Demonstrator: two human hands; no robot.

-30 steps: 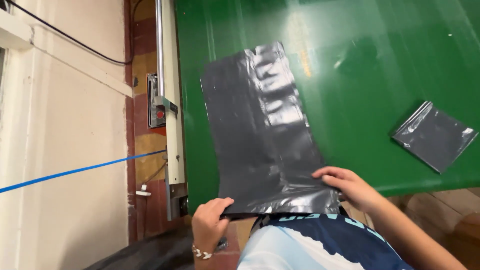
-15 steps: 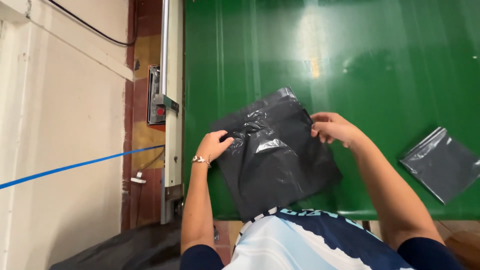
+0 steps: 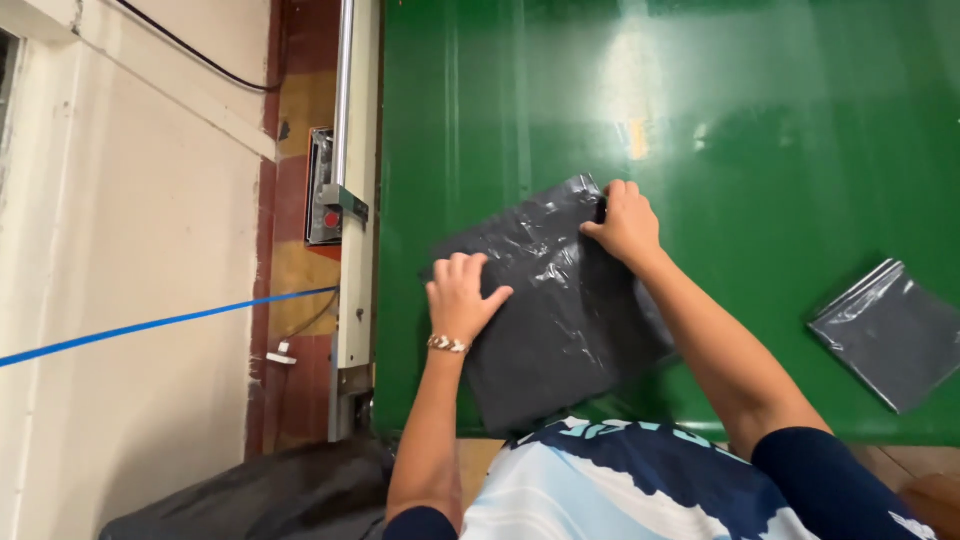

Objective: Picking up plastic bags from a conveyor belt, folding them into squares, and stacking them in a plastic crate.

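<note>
the dark grey plastic mailer bag (image 3: 550,310) is lying flat on the green surface (image 3: 760,150), near its front edge, turned at an angle to that edge. the left hand (image 3: 462,297) is pressing on the bag's left part, palm down, fingers spread. the right hand (image 3: 625,222) is resting on the far right corner, fingers curled down over the edge. the two hands are well apart, one at each side of the bag; neither looks clamped around it, though the right fingertips are tucked out of sight and i cannot tell if they are pinching the film.

judgement on doing it well: the film is crinkled and shiny, so it probably slides on the smooth green. keeping the left palm flat as an anchor while the right works the corner seems the sound way. pressing from the middle outward should push out trapped air and wrinkles; dragging one corner alone would likely skew the bag.

a second grey bag (image 3: 890,335) is lying well apart to the right, untouched.

hard to make out: the bag's near edge is hiding behind the blue-and-white shirt (image 3: 620,480). whether anything is inside the bag cannot be told. the right wrist is covering part of the bag's right side. a dark sheet (image 3: 270,495) at lower left is cut off by the frame.
</note>
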